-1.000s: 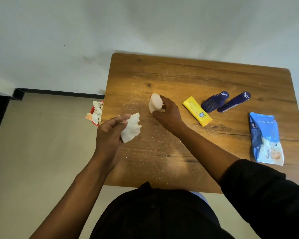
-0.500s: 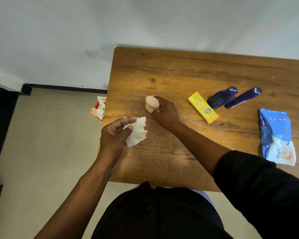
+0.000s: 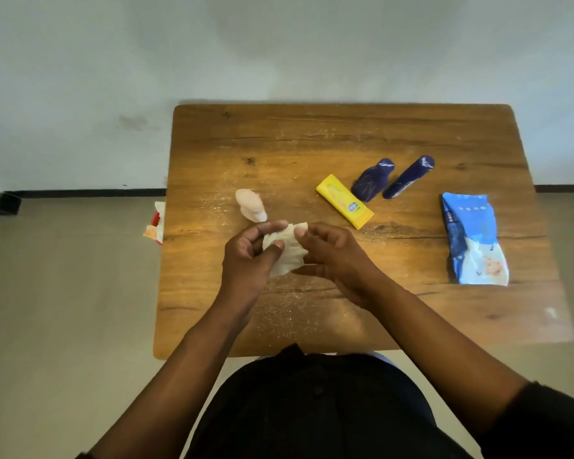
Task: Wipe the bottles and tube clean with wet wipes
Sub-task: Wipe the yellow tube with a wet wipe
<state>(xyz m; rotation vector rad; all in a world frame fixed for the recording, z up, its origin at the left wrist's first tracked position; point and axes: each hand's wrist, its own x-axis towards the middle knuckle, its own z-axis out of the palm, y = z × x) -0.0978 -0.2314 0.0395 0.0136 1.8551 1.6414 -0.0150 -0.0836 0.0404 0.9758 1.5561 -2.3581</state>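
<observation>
A crumpled white wet wipe is held over the middle of the wooden table. My left hand pinches its left side and my right hand pinches its top right edge. Just beyond the hands a pale pink bottle stands alone on the table. Farther right lie a yellow tube and two dark blue bottles, side by side and apart from both hands.
A blue wet-wipe pack lies near the table's right edge. White dust speckles the tabletop around the hands. Off the left edge, on the floor, sits a red container with used wipes. A wall rises behind the table.
My right hand let go of the pink bottle, which now stands free, and came back to the wipe. Both hands now hold the wipe together.
</observation>
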